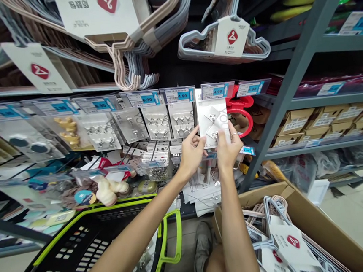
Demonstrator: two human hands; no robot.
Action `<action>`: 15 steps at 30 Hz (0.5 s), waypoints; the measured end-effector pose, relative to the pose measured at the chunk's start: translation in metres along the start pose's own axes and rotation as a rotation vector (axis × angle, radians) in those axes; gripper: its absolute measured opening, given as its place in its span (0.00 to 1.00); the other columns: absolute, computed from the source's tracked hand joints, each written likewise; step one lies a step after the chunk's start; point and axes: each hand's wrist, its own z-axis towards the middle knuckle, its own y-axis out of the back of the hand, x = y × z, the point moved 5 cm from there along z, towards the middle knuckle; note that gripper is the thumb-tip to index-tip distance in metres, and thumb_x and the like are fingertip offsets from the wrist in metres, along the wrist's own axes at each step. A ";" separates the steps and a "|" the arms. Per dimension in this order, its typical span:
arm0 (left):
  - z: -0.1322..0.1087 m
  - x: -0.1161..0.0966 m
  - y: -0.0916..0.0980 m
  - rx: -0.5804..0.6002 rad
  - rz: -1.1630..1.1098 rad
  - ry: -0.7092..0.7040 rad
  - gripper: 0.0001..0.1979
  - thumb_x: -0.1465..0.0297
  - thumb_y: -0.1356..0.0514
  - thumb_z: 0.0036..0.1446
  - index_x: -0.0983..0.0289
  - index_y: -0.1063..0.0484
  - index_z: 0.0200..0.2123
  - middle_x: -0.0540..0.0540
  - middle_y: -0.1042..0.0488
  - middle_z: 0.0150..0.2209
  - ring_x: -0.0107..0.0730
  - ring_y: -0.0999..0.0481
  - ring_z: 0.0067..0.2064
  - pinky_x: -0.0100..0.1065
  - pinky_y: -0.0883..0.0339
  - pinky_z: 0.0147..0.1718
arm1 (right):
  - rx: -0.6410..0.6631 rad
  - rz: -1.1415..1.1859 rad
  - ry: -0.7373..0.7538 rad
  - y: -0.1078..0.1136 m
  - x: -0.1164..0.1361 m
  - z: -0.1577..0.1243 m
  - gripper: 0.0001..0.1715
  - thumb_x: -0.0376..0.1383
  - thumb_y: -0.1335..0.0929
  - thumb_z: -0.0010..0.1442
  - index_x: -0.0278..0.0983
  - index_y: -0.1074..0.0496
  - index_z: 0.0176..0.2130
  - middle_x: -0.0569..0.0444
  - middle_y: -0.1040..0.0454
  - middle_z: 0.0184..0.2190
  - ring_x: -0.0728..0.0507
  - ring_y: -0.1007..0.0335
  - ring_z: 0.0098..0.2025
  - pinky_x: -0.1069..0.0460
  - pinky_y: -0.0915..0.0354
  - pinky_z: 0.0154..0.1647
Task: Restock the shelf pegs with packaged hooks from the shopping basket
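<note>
A white carded pack of adhesive hooks [211, 114] hangs upright below a 4.90 price tag on the shelf rack. My right hand [228, 146] grips its lower right part, thumb across the front and fingers behind. At the lower left edge of the same pack, my left hand [192, 152] has its fingers curled in, thumb and fingertips at the card's edge. Just left hang a clear pack of metal hooks [182, 121] and another hook pack [156, 122]. A red round-framed item [242, 120] is right behind my right fingers.
A black basket with a lime rim [92, 209] stands at lower left, holding some packs. At lower right is a cardboard box [332, 224] of clothes hangers [272, 204]. Bundled hangers [224, 39] fill the shelf above. A grey shelf post [293, 71] rises at right.
</note>
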 end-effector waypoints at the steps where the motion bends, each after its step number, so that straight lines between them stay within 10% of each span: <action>1: 0.000 0.000 0.000 0.001 -0.002 0.001 0.35 0.63 0.34 0.61 0.63 0.38 0.69 0.47 0.32 0.29 0.20 0.33 0.21 0.27 0.34 0.20 | -0.007 -0.006 0.009 0.000 0.002 0.000 0.34 0.43 0.33 0.62 0.31 0.31 0.64 0.42 0.26 0.59 0.38 0.27 0.58 0.42 0.31 0.60; 8: 0.001 -0.013 -0.003 0.052 -0.108 -0.017 0.41 0.60 0.31 0.56 0.67 0.39 0.68 0.46 0.32 0.27 0.22 0.33 0.22 0.28 0.32 0.21 | -0.002 -0.043 0.058 0.006 0.028 -0.001 0.32 0.43 0.32 0.62 0.31 0.29 0.62 0.43 0.25 0.58 0.39 0.26 0.57 0.41 0.31 0.61; 15: -0.007 -0.025 -0.009 0.113 -0.094 -0.031 0.39 0.60 0.32 0.58 0.67 0.39 0.68 0.46 0.31 0.27 0.25 0.29 0.26 0.30 0.29 0.25 | 0.007 -0.013 -0.137 0.012 0.033 -0.002 0.37 0.42 0.33 0.60 0.28 0.31 0.63 0.41 0.23 0.56 0.43 0.21 0.37 0.46 0.21 0.38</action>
